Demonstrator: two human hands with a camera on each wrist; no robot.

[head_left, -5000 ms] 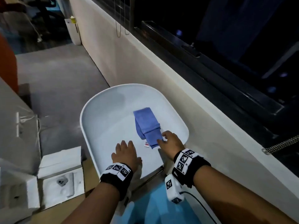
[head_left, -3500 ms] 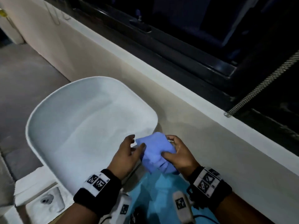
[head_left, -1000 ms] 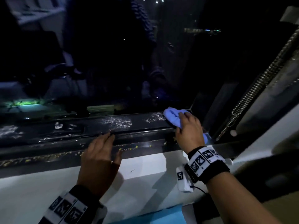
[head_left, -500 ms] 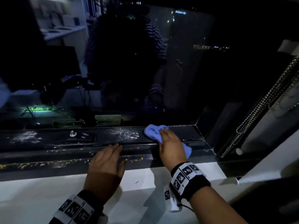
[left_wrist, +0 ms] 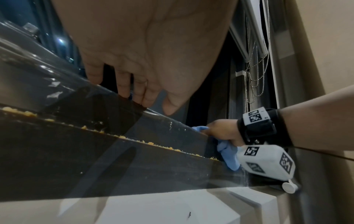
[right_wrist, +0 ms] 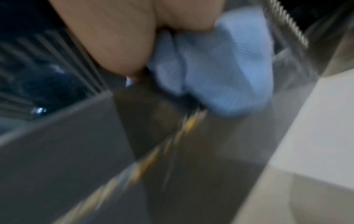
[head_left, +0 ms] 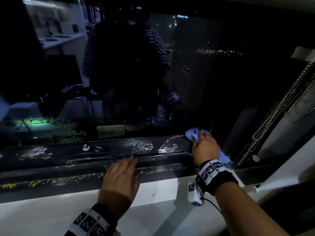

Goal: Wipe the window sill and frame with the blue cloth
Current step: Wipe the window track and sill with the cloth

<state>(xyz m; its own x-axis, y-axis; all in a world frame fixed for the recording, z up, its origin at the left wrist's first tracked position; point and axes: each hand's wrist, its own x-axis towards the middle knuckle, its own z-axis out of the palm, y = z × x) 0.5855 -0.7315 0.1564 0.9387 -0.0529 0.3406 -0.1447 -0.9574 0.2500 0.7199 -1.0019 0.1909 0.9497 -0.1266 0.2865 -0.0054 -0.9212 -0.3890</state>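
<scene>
frame corner (head_left: pixel 226 147), bead chain (head_left: pixel 265 126) block right; track (head_left: pixel 68 154) leftward open.

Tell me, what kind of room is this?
Probably an office or workroom at night. The dark window glass reflects desks and shelves, city lights shine outside, and a beaded blind chain hangs beside the dusty black frame that the right hand wipes with the blue cloth.

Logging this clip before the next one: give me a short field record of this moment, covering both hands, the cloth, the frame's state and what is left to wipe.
right hand: right hand grips the crumpled light-blue cloth at the right end of the dark window frame rail
left hand: left hand rests flat, fingers on the rail's front edge
dirt: white smears on the rail; yellow crumbs on the lower ledge
white sill: unwiped
</scene>
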